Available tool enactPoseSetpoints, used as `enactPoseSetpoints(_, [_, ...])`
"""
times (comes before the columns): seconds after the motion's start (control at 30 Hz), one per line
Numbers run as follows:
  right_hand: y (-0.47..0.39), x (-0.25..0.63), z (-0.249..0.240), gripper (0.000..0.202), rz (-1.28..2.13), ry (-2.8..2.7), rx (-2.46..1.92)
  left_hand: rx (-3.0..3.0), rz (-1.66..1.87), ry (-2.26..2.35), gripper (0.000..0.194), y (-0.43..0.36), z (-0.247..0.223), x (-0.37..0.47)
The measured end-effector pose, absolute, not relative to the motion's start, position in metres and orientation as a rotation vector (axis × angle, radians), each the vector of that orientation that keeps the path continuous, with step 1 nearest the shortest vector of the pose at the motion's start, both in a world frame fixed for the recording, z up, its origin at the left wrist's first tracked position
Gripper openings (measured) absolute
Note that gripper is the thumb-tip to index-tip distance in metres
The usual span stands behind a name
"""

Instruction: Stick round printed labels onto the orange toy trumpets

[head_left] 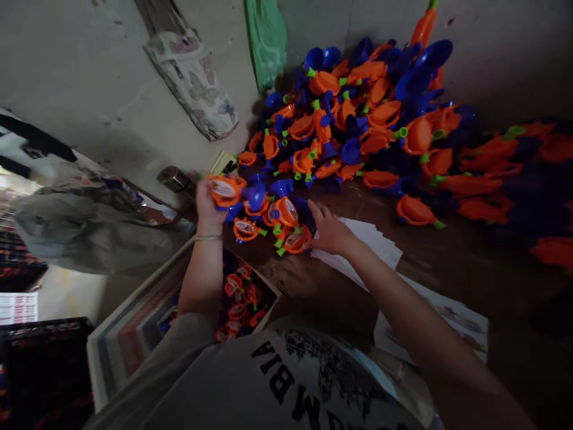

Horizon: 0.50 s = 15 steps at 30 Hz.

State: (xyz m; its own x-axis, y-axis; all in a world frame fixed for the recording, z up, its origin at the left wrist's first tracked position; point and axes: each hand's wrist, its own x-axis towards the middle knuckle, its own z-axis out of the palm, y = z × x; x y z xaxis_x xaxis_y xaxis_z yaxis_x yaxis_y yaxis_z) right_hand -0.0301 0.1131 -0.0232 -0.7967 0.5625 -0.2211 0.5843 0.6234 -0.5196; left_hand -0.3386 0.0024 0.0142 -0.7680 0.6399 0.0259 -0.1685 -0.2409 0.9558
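Note:
My left hand is closed round an orange and blue toy horn with a white oval label on its orange body, held above the table's left side. To the right, my right hand has its thumb and fingers curled round another labelled toy horn with green ends; part of its blue bell is hidden by the fingers. Between the hands lie several more labelled horns, among them one toy horn near my left wrist.
A big heap of toy horns fills the back of the brown table. Label sheets and a paper stack lie at right. A box with several horns stands at lower left. A metal cup is near the wall.

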Motion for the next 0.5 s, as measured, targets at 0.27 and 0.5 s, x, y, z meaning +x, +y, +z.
enactPoseSetpoints(0.27, [0.108, -0.066, -0.036, 0.132, -0.892, 2.788, 1.015, 0.812, 1.394, 1.712, 0.044, 0.021, -0.036, -0.353])
enactPoseSetpoints(0.5, [0.105, -0.061, -0.028, 0.128, -0.954, 2.751, 1.027, 0.851, 1.122, 1.765, 0.034, -0.009, -0.025, -0.353])
